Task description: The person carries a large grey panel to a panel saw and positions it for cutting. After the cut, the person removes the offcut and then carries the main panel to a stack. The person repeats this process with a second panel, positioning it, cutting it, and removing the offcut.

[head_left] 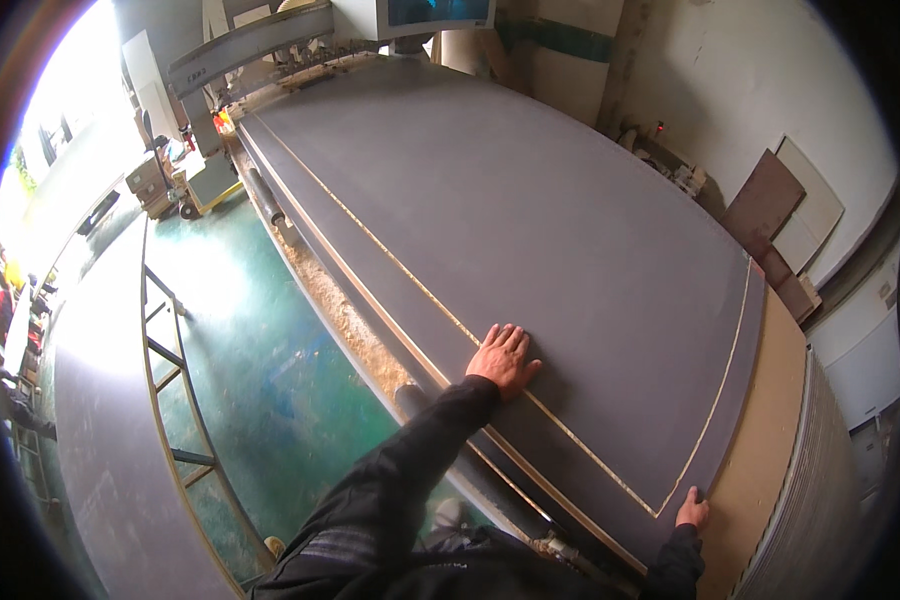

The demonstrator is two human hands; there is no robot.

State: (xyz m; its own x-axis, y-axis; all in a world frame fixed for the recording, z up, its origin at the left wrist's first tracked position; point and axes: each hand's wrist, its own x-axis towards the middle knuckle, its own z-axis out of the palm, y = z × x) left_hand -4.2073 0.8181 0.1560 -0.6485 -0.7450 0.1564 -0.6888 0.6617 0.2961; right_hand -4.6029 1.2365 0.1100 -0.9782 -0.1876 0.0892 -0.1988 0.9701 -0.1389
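Observation:
A large dark grey panel (490,200) lies flat before me, with a pale cut line (386,245) along its left side that turns a corner and runs up near its right end. My left hand (507,360) rests palm down on the panel, across that line, its fingers stretched out. Lower right, my right hand (693,510) grips the panel's edge near the corner, the thumb on top. The fingers beneath the edge are hidden.
Sawdust (335,305) fills the machine's side ledge. A gantry (260,45) spans the far end, beside a screen (435,10). Left stands a metal frame (167,365) by another grey panel (110,420). A tan board (775,390) shows under the right end; boards (763,195) lean on the wall.

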